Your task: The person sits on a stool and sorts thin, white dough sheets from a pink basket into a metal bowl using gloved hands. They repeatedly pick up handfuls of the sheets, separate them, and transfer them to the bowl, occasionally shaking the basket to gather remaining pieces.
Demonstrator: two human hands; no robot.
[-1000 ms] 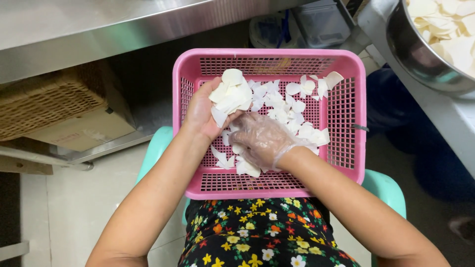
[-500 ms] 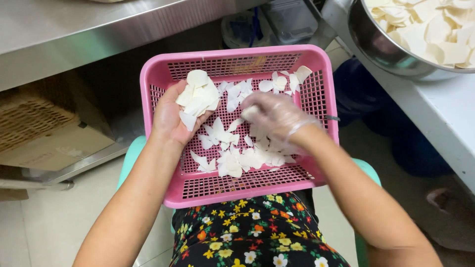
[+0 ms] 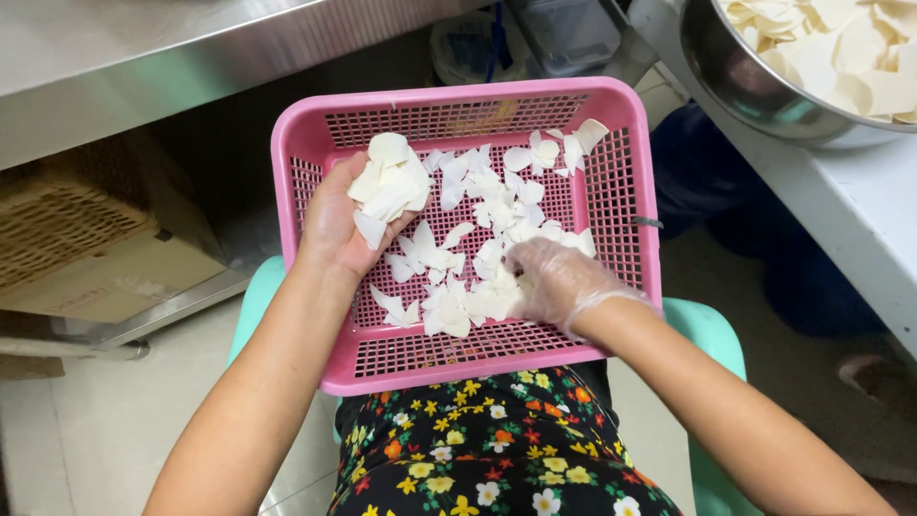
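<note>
From the head camera, you sat with a pink plastic basket (image 3: 465,358) across your lap, its long side running left to right in front of you. Your left hand (image 3: 336,225) was bare, cupped palm-up over the basket's left half, and it cradled a stack of thin white slices (image 3: 390,182) against the fingers. Your right hand (image 3: 554,284), in a clear plastic glove, lay palm-down with fingers loosely curled on the loose white slices (image 3: 478,258) scattered over the mesh floor; you could not tell whether it pinched one.

Those loose pieces spread from the middle toward the far right corner, so they lay just ahead and left of the gloved hand, which was the nearer of the two. A steel bowl (image 3: 735,81) of similar slices sat on the counter, well apart at your upper right.
</note>
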